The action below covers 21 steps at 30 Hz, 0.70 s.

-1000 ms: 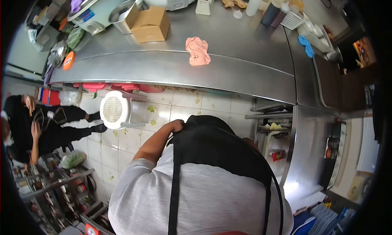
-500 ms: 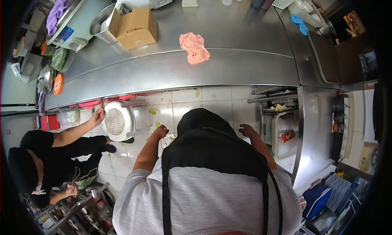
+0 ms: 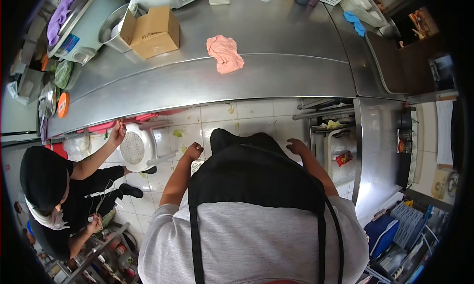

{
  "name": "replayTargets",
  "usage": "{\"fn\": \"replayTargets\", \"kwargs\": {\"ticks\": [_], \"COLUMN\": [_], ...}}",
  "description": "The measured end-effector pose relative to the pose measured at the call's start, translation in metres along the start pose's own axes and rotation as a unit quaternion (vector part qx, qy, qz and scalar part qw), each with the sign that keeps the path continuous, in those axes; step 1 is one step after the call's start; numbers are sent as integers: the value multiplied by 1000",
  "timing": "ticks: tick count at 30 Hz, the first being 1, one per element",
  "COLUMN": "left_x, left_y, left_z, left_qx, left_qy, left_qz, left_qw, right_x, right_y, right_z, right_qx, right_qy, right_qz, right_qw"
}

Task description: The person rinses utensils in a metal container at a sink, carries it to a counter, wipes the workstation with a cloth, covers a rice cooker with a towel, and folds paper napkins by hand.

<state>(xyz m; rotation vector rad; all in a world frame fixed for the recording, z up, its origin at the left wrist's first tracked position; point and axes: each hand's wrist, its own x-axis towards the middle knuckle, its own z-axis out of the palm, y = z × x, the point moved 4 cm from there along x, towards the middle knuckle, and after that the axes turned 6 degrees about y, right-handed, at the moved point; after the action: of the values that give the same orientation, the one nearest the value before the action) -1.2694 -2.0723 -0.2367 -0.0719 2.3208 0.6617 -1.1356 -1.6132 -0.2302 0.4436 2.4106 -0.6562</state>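
My left hand (image 3: 195, 150) hangs over the tiled floor on the left of my black apron (image 3: 247, 170), fingers curled, touching no object I can see. On the right side my right hand (image 3: 296, 146) is held low beside the apron, its fingers partly spread with nothing in them. A crumpled pink cloth (image 3: 225, 54) lies on the steel counter (image 3: 286, 76) in front of me, away from both hands. The white stool (image 3: 133, 146) stands to the left of my left hand.
On the counter's left are a cardboard box (image 3: 156, 31) and a metal pot (image 3: 114, 31). A person in black (image 3: 44, 178) is at the left, one hand by the counter edge. A steel shelf rack (image 3: 340, 151) is under the counter at the right.
My hands have come away from the apron, out to both sides. The person at the left has come closer and stretched an arm toward the counter edge. The counter things have shifted left in view.
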Motion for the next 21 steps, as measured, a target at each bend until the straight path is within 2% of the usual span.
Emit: {"fn": "replayTargets", "kwargs": {"ticks": [2,5,7,9,12,15,19,21], "left_x": [1,5,11,6,19,29,59,76], "left_y": [7,47,86,135,174,200,205,200], "left_z": [5,-11,-28,-49,-56,-51,-41,-35], "left_qx": [-21,-111,-75,-63,60,196,203,209], "left_qy": [9,142,225,248,343,291,181,90], "left_qz": [17,102,220,270,306,315,286,253], "left_qw": [1000,978,946,928,886,882,919,940], "right_x": [3,-3,-5,-16,-30,-45,-50,-66], "right_y": [4,5,15,15,23,37,85,92], "right_z": [-15,-36,-33,-33,-22,-7,38,37], "right_qx": [14,31,29,30,54,59,-7,46], "right_qy": [18,32,35,29,23,32,25,36], "right_qz": [13,39,39,57,75,83,34,97], "right_qw": [1000,998,998,998,995,994,999,994]}}
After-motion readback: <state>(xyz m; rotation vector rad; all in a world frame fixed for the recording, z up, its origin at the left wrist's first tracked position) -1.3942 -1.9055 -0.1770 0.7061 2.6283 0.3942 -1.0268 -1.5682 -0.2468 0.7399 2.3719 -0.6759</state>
